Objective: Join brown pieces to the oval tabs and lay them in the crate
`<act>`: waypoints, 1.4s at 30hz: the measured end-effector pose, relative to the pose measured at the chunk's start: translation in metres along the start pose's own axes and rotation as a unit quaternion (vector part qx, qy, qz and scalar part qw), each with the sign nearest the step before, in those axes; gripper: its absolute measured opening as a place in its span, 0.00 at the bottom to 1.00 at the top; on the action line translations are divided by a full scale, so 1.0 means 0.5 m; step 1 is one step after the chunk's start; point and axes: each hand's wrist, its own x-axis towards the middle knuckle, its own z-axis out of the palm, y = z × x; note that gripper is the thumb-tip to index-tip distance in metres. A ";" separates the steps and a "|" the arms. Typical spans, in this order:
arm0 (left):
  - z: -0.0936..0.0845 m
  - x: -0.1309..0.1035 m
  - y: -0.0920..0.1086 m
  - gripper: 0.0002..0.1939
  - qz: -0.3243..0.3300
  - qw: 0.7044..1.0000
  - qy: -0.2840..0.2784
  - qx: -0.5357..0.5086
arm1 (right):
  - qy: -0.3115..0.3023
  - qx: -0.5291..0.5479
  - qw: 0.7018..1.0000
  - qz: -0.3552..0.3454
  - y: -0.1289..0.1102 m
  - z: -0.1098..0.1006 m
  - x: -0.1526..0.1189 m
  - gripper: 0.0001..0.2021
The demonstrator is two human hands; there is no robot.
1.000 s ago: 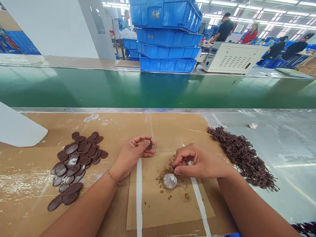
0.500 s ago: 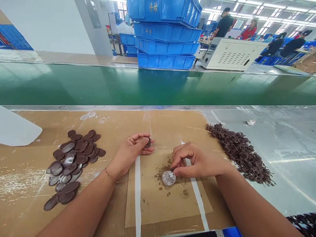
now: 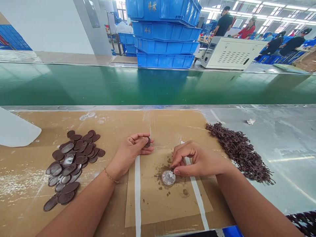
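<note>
My left hand (image 3: 137, 144) pinches a small dark brown oval piece (image 3: 147, 142) between thumb and fingers, above the cardboard. My right hand (image 3: 189, 159) is closed in a pinch at the right rim of a small round dish (image 3: 168, 178) with whitish, shiny contents. Whatever sits between those fingertips is too small and hidden to name. Under the dish lies a cardboard sheet (image 3: 163, 210) held by white tape strips, with brown spots and crumbs around the dish. To the left is a heap of dark brown oval pieces (image 3: 81, 148); to the right, a pile of dark brown knotted cords (image 3: 239, 151).
Beyond the worktable runs a green conveyor belt (image 3: 98, 85). Stacked blue crates (image 3: 165, 61) and a cream metal machine (image 3: 234, 54) stand behind it. A white curved object (image 3: 17, 128) juts in at left. A crumpled white scrap (image 3: 251, 121) lies at right. Several people are farther back.
Both hands stay almost still, with the left still pinching the oval piece and the right at the dish. The view has shifted very slightly. In the background, a person in red has changed posture.
</note>
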 end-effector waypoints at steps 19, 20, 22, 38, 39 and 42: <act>0.005 -0.003 0.003 0.18 0.002 1.000 0.013 0.014 | -0.005 0.007 1.000 0.002 -0.006 0.006 0.003 0.10; 0.005 -0.002 0.003 0.19 0.003 1.000 0.016 0.014 | -0.005 0.008 1.000 0.003 -0.006 0.007 0.003 0.10; 0.005 -0.002 0.004 0.18 0.005 1.000 0.018 0.013 | -0.002 0.011 1.000 0.001 -0.006 0.008 0.004 0.10; -0.004 -0.009 0.002 0.28 0.008 0.997 -0.034 -0.069 | 0.109 0.180 0.978 0.002 -0.001 0.015 0.008 0.05; -0.004 -0.010 0.003 0.27 0.008 0.996 -0.040 -0.075 | 0.144 0.241 0.960 0.015 0.001 0.019 0.011 0.06; -0.002 -0.014 0.005 0.24 0.002 0.994 -0.050 -0.096 | 0.228 0.355 0.906 0.033 0.007 0.028 0.025 0.08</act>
